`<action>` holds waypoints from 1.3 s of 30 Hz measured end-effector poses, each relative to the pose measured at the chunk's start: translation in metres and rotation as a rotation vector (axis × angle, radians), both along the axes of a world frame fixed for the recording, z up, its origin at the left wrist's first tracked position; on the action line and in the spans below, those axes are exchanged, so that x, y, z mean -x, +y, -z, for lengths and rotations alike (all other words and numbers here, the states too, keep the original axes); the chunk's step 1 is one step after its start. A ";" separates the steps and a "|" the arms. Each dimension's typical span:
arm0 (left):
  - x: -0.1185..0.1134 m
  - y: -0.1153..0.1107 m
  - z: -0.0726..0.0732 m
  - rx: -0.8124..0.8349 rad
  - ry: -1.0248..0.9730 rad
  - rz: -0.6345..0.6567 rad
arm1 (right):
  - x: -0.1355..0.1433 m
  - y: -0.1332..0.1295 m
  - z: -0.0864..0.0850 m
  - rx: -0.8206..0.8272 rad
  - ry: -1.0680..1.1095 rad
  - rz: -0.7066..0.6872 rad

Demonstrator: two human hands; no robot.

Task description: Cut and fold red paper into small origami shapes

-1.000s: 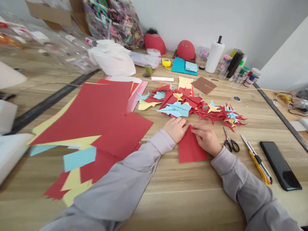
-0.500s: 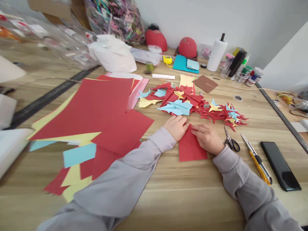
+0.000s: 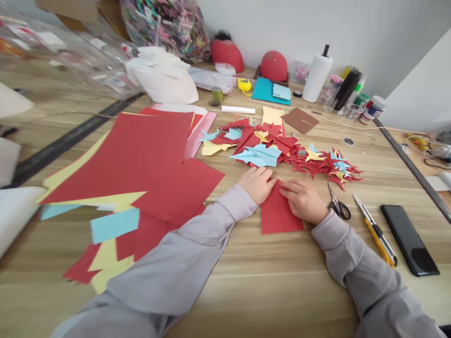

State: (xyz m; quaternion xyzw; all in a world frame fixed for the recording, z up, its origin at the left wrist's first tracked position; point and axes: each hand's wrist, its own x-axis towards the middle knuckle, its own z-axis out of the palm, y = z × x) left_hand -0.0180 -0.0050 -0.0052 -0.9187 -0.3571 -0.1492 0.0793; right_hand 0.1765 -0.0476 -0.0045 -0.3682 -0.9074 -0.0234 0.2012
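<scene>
Our left hand (image 3: pixel 256 185) and right hand (image 3: pixel 303 199) sit close together, both holding the far end of the red paper (image 3: pixel 280 218) on the counter (image 3: pixel 268 281), probably to keep its folds lined up. Its tip points away toward the paper pile (image 3: pixel 285 145), its long axis apparently running outward from us.

A plain, pale grey wall (image 3: pixel 282 23) rises behind the table's far edge, its tone deepening toward the right, where a whiter wall section (image 3: pixel 430 89) slants in. The table (image 3: pixel 253 281) has a light brown wood-grain top with long streaks, crossed by a dark strip (image 3: pixel 81 131) toward its left side and a narrower dark band (image 3: pixel 412 157) toward its right, with more wood-toned surface beyond each. Soft, diffuse light leaves a pale sheen along the near part.
</scene>
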 end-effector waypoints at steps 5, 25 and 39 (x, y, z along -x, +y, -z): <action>0.000 0.000 0.000 0.000 0.002 0.001 | -0.001 0.001 0.000 -0.012 -0.003 -0.008; 0.003 0.002 0.008 -0.081 -0.017 0.018 | 0.000 0.000 0.001 -0.030 -0.041 0.004; 0.001 0.000 0.004 -0.072 -0.004 -0.011 | 0.001 0.000 -0.001 -0.023 -0.065 0.012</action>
